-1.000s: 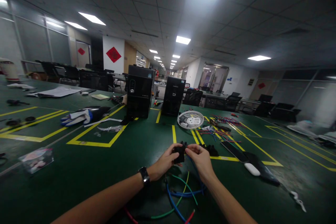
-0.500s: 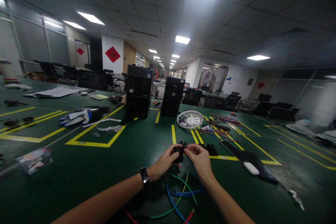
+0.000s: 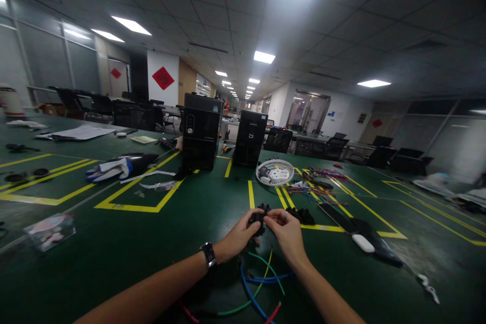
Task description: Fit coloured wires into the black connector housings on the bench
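My left hand is closed round a small black plastic block with knobbly, notched edges, held just above the green table. At the block's right side, the thumb and fingertips of my right hand pinch together against it. Whether a smaller piece sits between those fingertips is too small to tell. Below both hands lie loose blue wires, a green wire and red wire ends. More black knobbly parts rest just beyond my right hand.
Two black computer towers stand ahead. A white round basket and tangled wires lie to their right. A phone and a white case are at right; gloves and a clear packet at left.
The black block has turned slightly in my left hand, showing more of its notched side. My right fingertips have shifted a little to the left along it.
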### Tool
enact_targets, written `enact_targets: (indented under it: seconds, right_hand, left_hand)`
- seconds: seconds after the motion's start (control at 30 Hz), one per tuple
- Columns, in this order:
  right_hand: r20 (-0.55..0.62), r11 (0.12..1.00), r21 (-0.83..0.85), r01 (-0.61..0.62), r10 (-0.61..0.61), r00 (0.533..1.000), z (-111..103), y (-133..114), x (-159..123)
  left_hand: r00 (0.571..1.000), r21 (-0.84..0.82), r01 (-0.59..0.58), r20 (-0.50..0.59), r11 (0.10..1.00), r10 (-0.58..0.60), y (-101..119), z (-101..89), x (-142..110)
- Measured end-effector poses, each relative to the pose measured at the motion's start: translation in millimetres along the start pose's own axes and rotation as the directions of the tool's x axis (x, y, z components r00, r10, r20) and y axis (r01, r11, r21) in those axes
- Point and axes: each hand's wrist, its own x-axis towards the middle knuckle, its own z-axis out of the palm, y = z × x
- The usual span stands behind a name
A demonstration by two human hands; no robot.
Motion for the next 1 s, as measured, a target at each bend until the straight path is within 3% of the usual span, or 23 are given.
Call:
enact_targets:
  seconds: [0.53, 1.0]
  right_hand:
    - [-0.031, 0.997, -0.065, 0.040, -0.042, 0.999, 1.1, -0.5, -2.2]
    - [-0.008, 0.998, -0.055, 0.019, -0.020, 1.000, 3.3, -4.1, -5.7]
  left_hand:
    - [0.999, 0.087, 0.013, -0.034, 0.996, -0.011, -5.3, -0.5, 0.1]
    - [1.000, 0.112, -0.009, 0.017, 0.994, 0.007, -1.8, 1.5, -2.7]
